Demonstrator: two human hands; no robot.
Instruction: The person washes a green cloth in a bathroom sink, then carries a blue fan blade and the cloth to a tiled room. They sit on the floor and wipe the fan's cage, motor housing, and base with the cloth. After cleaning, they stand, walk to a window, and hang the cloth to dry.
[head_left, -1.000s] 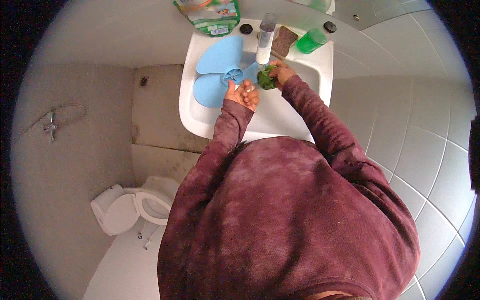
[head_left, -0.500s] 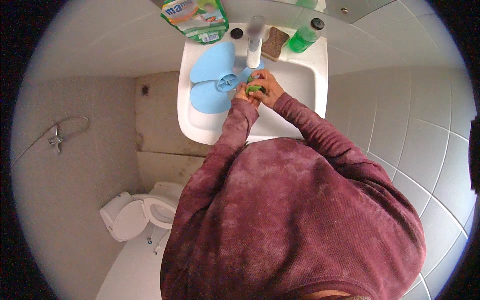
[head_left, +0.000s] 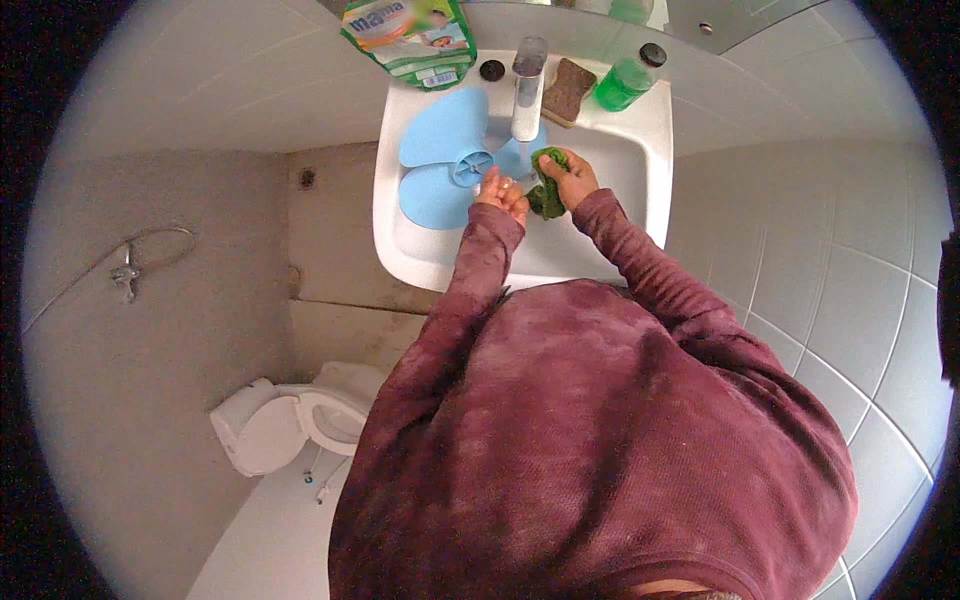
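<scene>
My right hand (head_left: pixel 572 180) pinches the top of a crumpled green cloth (head_left: pixel 547 200), which hangs over the white sink basin. My left hand (head_left: pixel 503 194) is palm up just left of the cloth, its fingers loosely curled and nothing seen in them. Behind and left of that hand lies a light blue three-bladed fan blade (head_left: pixel 440 130) in the sink. Its hub faces up, and the blade under the tap is partly hidden by my hands and the tap. A chrome tap (head_left: pixel 528 95) stands above, with what looks like water below its spout.
On the rim of the sink (head_left: pixel 650 190) are a brown sponge (head_left: pixel 569 92), a bottle of green liquid (head_left: pixel 628 80) and a dark round cap (head_left: pixel 491 70). A green and white pouch (head_left: pixel 415 45) stands at the back left. A toilet (head_left: pixel 265 437) is down to the left.
My hands have moved apart. The green cloth, bunched between both hands before, now hangs unfolded from my right hand, and my left hand has turned palm up. The whole view has shifted slightly.
</scene>
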